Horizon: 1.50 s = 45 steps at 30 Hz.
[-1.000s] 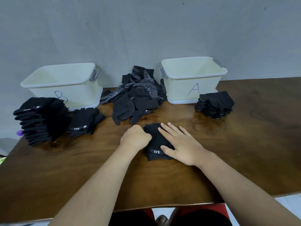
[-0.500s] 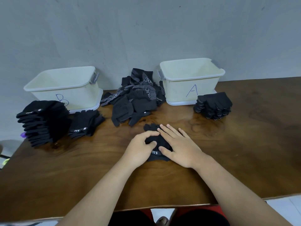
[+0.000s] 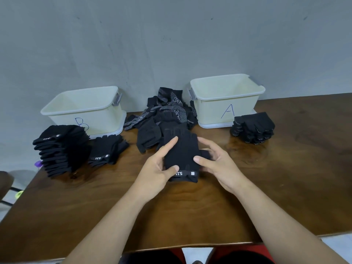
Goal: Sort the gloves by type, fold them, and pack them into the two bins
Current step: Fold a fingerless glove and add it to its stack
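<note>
Both hands hold one black glove (image 3: 182, 155) above the table (image 3: 285, 187); the left hand (image 3: 159, 168) pinches its left edge, thumb near the cuff label. The right hand (image 3: 217, 164) grips its right edge.

light: soft, dim | table (image 3: 285, 178): faint glare | edges: wide-angle bowed

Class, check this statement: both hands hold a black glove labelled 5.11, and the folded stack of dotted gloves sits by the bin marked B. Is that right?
Not quite. The head view shows the stack of dotted gloves by the bin marked A, not B. The rest stands: the left hand and the right hand both hold the black glove labelled 5.11.
</note>
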Each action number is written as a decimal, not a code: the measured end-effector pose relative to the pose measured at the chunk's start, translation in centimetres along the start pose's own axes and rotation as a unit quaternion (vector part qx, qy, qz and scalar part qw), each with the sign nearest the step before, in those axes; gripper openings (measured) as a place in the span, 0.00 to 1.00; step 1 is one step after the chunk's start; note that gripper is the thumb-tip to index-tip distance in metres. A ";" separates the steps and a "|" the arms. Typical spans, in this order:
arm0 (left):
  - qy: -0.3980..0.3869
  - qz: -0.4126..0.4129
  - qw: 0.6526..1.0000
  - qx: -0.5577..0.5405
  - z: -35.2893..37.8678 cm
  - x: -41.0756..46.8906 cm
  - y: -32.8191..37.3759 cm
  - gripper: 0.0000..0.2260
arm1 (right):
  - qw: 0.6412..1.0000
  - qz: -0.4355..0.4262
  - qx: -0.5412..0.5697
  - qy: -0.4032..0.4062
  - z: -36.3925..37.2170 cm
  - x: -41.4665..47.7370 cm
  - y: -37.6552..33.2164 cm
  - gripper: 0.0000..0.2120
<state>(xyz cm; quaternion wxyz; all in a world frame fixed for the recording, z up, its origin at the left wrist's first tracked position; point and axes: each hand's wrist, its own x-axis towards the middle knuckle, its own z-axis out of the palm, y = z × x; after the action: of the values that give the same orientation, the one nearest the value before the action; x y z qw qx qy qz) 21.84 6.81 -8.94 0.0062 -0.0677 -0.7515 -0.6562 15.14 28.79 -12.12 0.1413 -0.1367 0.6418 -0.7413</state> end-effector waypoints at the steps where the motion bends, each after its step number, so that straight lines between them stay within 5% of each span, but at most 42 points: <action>1: 0.000 0.000 1.000 -0.006 -0.5 -0.3 0.2 0.36 | 1.000 0.003 0.020 -0.003 0.1 -0.1 0.0 0.27; 8: 0.021 0.005 0.999 -0.034 -3.3 -2.2 0.3 0.37 | 0.998 -0.013 0.012 0.066 1.4 -0.1 -1.0 0.04; 18: 0.040 0.023 0.997 -0.054 -4.7 -3.3 0.9 0.38 | 0.998 -0.017 0.015 0.065 4.2 0.6 -2.6 0.02; 22: 0.078 0.026 0.993 -0.082 -6.0 -3.6 0.6 0.37 | 0.988 0.038 0.145 -0.030 7.1 0.1 -2.2 0.22; 26: 0.123 0.023 0.987 -0.103 -7.7 -4.0 0.0 0.37 | 0.984 -0.005 0.115 -0.134 10.0 -0.4 -2.1 0.32; 36: 0.155 -0.005 0.983 -0.098 -12.0 -5.7 -1.5 0.36 | 0.974 0.002 -0.151 -0.171 15.7 3.0 -1.1 0.20; 45: 0.196 -0.047 0.979 -0.035 -18.5 -4.8 -2.4 0.33 | 0.990 0.060 -0.072 -0.103 21.3 8.8 0.1 0.22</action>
<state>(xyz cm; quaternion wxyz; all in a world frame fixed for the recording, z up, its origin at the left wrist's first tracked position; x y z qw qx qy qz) 24.88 -12.21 -9.25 0.1201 0.0969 -0.7145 -0.6824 15.20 5.91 -9.10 0.2403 -0.1833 0.6824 -0.6655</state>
